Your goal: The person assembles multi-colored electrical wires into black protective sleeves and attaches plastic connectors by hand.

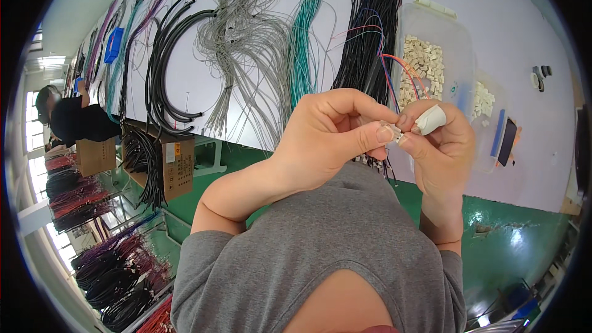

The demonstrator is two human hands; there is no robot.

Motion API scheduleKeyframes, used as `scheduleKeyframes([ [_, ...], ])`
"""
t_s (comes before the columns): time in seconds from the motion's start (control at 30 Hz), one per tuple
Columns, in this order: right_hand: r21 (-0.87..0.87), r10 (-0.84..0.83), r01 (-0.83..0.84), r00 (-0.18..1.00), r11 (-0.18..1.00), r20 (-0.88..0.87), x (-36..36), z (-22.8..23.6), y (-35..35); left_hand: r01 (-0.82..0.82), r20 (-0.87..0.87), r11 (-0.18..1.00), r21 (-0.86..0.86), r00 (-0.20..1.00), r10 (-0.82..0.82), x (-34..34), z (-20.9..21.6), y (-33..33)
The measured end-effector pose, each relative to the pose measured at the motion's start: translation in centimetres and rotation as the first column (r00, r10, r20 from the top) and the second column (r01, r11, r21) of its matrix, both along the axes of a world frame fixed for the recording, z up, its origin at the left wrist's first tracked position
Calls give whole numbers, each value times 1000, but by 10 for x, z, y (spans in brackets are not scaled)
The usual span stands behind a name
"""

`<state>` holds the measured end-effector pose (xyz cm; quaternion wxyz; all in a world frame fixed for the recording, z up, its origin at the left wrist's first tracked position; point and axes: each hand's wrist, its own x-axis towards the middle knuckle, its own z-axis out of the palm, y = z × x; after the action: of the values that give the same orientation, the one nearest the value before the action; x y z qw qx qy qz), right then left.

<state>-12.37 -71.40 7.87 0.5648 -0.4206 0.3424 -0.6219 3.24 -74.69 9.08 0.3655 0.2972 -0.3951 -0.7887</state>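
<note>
My left hand and my right hand meet in front of my chest, fingertips almost touching. Between them is a small white plastic connector, pinched from both sides by thumbs and index fingers. A white wrap covers part of my right index finger. Thin red, blue and orange wires arch just beyond my fingers; where they end is hidden behind the hands. Past my right hand, a clear plastic bin holds many loose white connectors.
Bundles of black, teal and grey wires lie across the white table. Black tubes curve at left. More white connectors sit right of the bin. A cardboard box and another person are at left.
</note>
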Motion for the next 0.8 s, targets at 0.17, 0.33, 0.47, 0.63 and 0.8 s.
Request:
scheduleKeyframes([
  [0.17,15,72,-72,997,997,-15,-5,0,-6,20,89,998,-59,996,-14,3,2,-2],
  [0.33,45,65,-61,993,997,-96,-2,-1,-9,34,127,994,-106,992,-20,2,4,-6],
  [0.47,-26,-7,1,970,1000,-244,-9,6,-12,12,99,974,-228,995,11,-6,1,-18],
  [0.63,-151,-98,63,966,987,-241,-29,63,-48,-248,360,739,-627,749,556,-10,-118,-58],
  [0.8,-229,-246,223,966,947,-79,-56,69,-117,81,191,993,85,977,-97,-53,-107,-34],
])
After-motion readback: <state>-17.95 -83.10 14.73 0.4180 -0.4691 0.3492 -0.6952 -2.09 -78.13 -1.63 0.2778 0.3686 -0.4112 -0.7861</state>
